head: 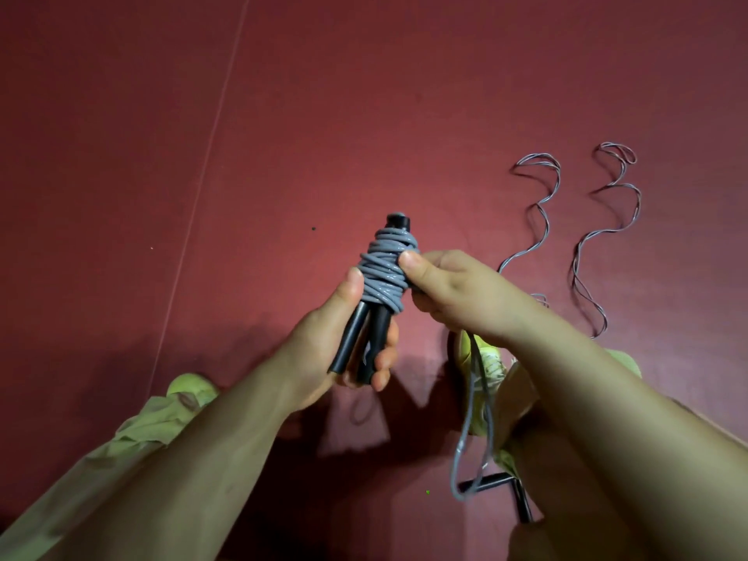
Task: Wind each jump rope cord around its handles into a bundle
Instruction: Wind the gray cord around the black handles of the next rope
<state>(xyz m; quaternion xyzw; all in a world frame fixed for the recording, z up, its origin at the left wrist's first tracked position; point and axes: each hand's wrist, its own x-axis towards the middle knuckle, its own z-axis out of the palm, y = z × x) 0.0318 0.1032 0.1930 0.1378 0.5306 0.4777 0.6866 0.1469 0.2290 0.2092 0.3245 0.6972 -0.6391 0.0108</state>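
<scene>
Two hands hold a half-wound jump rope over a red floor.

The red floor (364, 115) fills the whole view. At about 2 o'clock on it lie two loose wavy cords (607, 220), side by side and apart from the hands. The left hand (344, 342) sits at about 7 o'clock from the bundle and grips the two black handles (364, 338) near their low ends, with its thumb up against the wound part. The grey cord (384, 273) is wrapped many times round the top half of the handles. The right hand (457, 293) is at 3 o'clock from the bundle and pinches the cord, thumb pressed on the wraps. The loose tail (471, 419) of the cord hangs down under the right wrist toward 5 o'clock. More black handles (506, 485) lie on the floor there, next to a yellow shoe (491, 366).
</scene>
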